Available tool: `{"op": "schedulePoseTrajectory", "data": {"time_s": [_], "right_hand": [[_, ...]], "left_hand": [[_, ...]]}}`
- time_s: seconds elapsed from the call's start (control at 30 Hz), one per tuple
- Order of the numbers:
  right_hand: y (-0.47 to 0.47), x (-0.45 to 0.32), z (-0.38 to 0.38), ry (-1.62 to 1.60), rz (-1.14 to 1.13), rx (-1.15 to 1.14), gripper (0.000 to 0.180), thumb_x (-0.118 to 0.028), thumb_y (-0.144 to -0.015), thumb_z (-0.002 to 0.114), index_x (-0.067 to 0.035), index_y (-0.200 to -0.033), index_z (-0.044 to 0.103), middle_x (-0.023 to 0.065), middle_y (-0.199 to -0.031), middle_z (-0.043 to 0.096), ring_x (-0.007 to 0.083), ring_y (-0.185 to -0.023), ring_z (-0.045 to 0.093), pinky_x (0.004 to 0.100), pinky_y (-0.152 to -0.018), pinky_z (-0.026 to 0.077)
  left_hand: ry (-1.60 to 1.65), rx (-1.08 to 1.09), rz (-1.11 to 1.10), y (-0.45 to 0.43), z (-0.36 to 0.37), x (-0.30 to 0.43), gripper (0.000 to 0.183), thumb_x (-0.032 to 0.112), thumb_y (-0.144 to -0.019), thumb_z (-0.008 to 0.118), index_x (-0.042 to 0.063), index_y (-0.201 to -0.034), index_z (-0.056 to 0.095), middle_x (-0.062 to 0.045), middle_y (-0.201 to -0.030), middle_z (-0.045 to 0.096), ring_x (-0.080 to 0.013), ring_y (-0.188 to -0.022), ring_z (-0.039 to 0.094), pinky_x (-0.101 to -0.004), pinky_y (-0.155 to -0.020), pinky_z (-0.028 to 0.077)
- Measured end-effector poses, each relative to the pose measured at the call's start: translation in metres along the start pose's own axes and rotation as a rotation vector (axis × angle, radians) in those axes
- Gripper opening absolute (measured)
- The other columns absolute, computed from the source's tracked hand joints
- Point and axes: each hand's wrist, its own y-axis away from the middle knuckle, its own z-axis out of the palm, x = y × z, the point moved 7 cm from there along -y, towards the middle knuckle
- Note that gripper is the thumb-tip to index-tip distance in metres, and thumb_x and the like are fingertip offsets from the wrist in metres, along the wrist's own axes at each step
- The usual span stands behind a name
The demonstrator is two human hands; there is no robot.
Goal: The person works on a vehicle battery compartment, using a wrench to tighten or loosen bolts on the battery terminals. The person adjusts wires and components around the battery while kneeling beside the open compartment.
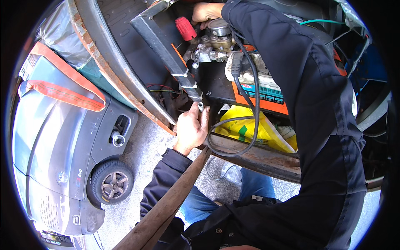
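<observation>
My left hand [191, 128] grips a short metal tube-like fitting [201, 107] between thumb and fingers, its open end facing up. Just beyond it is the lower end of a black metal bar [162, 47] wrapped with white cable ties. My right hand [207, 12] reaches across to the far side of a pressure washer, beside a round gauge [219, 27] and a red knob [186, 28]. Its fingertips are partly hidden behind the gauge, so I cannot tell what they hold. Below the gauge sit the brass pump head [218, 42] and a metal valve fitting [204, 53].
A black power cable [257, 125] loops over the orange washer housing [275, 104] and a yellow plastic sack [240, 122]. A wooden pole [175, 193] slants up towards my left wrist. The vehicle's rusty frame edge [103, 65] curves at left; a grey car [59, 131] stands beyond.
</observation>
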Motion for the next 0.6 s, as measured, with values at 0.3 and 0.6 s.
{"op": "schedulePoseTrajectory", "data": {"time_s": [0.3,0.6], "right_hand": [[-0.0022,-0.003,0.0015,0.045,-0.014,0.049,0.037,-0.026,-0.084,0.074,0.002,-0.107,0.08,0.0274,-0.109,0.077,0.0385,-0.103,0.076,0.0461,-0.086,0.062],[-0.0036,-0.0034,0.0047,0.049,0.023,0.051,0.039,-0.028,-0.079,0.075,0.002,-0.105,0.081,0.0286,-0.11,0.076,0.0405,-0.106,0.076,0.0475,-0.089,0.061]], "left_hand": [[0.038,0.019,-0.016,0.0016,0.0001,0.0007,0.012,0.008,-0.104,0.066,0.001,-0.095,0.061,-0.015,-0.061,0.055,-0.0276,-0.049,0.054,-0.0384,-0.051,0.042],[0.04,0.014,-0.015,0.0028,0.0,-0.0019,0.012,0.009,-0.105,0.066,0.001,-0.097,0.061,-0.014,-0.061,0.055,-0.0268,-0.048,0.054,-0.0378,-0.051,0.042]]}}
